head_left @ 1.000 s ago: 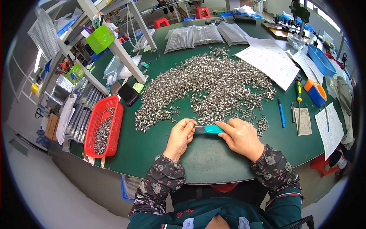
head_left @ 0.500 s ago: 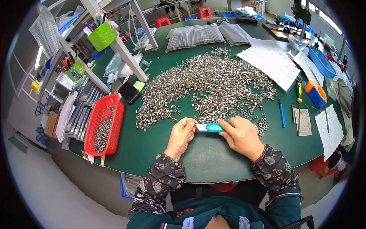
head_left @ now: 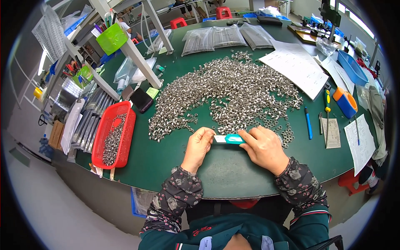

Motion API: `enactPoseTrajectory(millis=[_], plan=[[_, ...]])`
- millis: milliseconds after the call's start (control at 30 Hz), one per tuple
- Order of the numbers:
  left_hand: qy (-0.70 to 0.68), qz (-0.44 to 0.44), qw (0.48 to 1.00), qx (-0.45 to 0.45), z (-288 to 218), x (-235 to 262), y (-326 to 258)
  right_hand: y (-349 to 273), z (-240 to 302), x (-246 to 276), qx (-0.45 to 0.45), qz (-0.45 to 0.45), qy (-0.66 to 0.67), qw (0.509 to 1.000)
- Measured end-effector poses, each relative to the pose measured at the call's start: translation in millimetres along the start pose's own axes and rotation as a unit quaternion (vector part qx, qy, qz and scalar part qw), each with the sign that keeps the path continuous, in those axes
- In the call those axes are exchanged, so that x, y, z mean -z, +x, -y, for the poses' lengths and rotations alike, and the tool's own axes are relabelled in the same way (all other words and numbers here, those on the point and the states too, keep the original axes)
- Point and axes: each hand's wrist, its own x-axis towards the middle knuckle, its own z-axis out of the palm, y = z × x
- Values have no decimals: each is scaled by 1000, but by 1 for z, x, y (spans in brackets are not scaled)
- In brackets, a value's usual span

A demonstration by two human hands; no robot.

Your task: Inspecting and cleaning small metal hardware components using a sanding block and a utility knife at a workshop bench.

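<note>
Just in front of a heap of small silver metal rings [head_left: 233, 89], both my hands meet over the green table. My right hand [head_left: 264, 148] grips a flat turquoise tool [head_left: 234, 139] by its right end. A pale, flat, blade-like part [head_left: 219, 138] sticks out of it to the left. My left hand [head_left: 198, 146] is closed in a pinch at the tip of that pale part. Something small and dark shows at its fingertips, too small to make out. A few loose rings lie beside the right fingers.
A red basket [head_left: 130, 139] partly filled with metal pieces stands at the left. On the right lie a blue pen [head_left: 308, 123], a yellow-handled screwdriver [head_left: 327, 100] and paper sheets [head_left: 361, 141]. Clear bags of thin rods [head_left: 214, 39] lie at the back, beside a metal post [head_left: 139, 66].
</note>
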Motion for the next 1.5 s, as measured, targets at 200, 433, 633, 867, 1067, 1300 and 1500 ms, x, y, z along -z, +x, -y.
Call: enactPoseTrajectory(millis=[200,433,633,867,1067,1300,1500], plan=[[52,0,999,-15,1,0,0,1,1,1,10,-4,-7,1000],[61,7,998,-12,0,0,0,0,0,0,12,1,-8,1000],[60,20,998,-6,-2,1,-1,1,-1,1,19,0,0,1000],[79,31,996,13,-6,1,-2,3,-7,7,38,22,2,999],[93,73,991,62,-9,5,-3,11,-10,16,76,18,-9,997],[122,107,983,81,-14,1,-3,14,-16,23,108,23,-56,992],[116,124,981,95,-14,2,-3,18,-15,25,127,11,-87,988]])
